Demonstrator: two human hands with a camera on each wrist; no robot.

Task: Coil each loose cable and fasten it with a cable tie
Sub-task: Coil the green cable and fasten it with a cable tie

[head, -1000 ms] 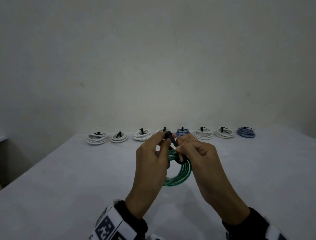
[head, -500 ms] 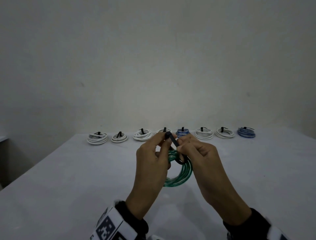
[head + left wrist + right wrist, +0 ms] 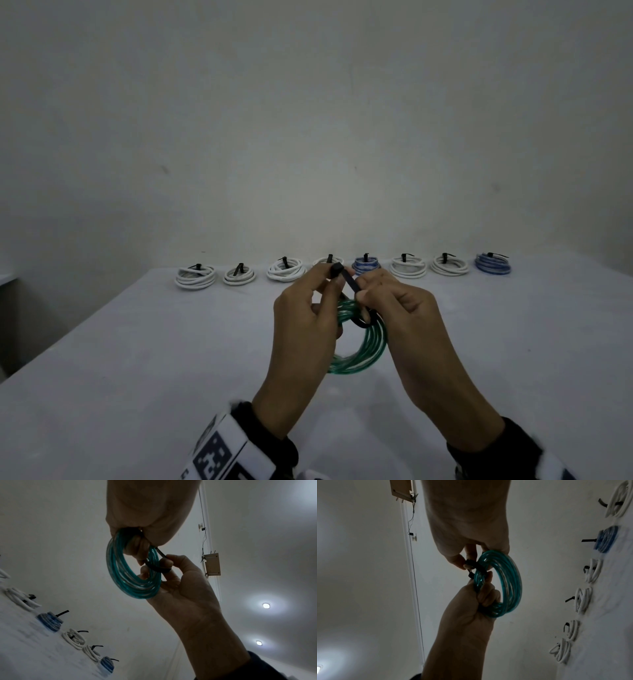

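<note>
— What do the fingers (image 3: 337, 279) of the left hand (image 3: 301, 318) hold?

— They pinch the head end of the black cable tie (image 3: 349, 282), and the lower fingers of this hand are curled around the green cable coil (image 3: 371, 346). In the right wrist view the coil passes through the closed left hand.

— And the right hand (image 3: 400, 305)?

— Its thumb and fingers are closed on the strap of the tie. The tie makes a loose loop around the strands of the coil, just under both thumbs.

— Where is the coil?

— It is held up in the air, upright, above the desk (image 3: 137, 359) and between the two hands. It does not touch the desk.

— What is farther away?

— At the far edge of the desk, near the wall, stands a row of tied coils (image 3: 411, 268). Most are white and two are blue (image 3: 493, 265). Each one has a black tie around it.
</note>
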